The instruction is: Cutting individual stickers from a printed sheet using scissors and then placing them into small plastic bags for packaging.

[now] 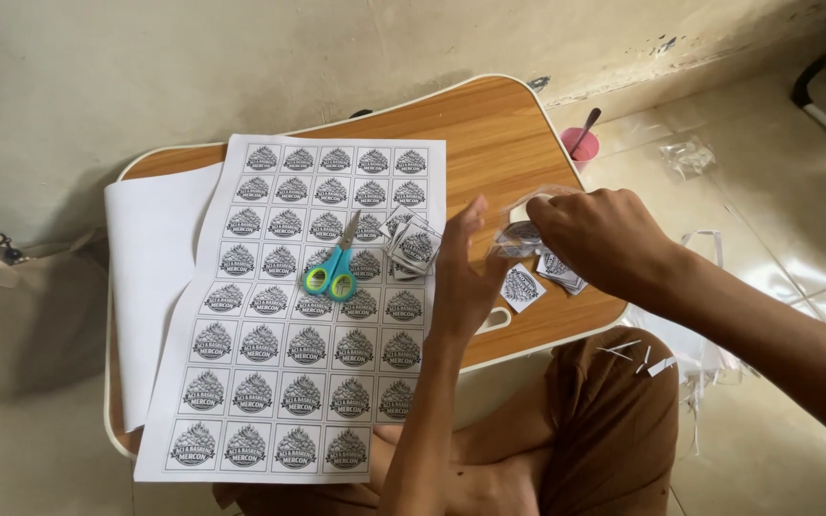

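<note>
- A small clear bag [520,234] sits right of centre in the frame, held between both hands above the table's right part; a round printed label shows through it.
- The right hand [604,239] is closed on the bag's top edge, fingers pinched on the plastic.
- The left hand [466,277] stands upright just left of the bag, palm towards it, fingers spread and touching its side; whether it truly grips I cannot tell.
- Under the hands lie a few cut labels [537,279], loose on the wood.
- A second small pile of cut labels [411,244] rests on the sheet's right edge, near centre.
- Blue-green scissors [335,269] lie shut on the sheet [279,382], which is mostly uncut: judging by that, only a few labels are cut and bagged, and most of the work is left.
- A blank white sheet [150,277] lies beneath, at the left.
- The low wooden table [489,124] fills mid-frame.
- A pink cup [580,146] stands on the floor, upper right; paper strips [638,355] lie on the person's knee at lower right.
</note>
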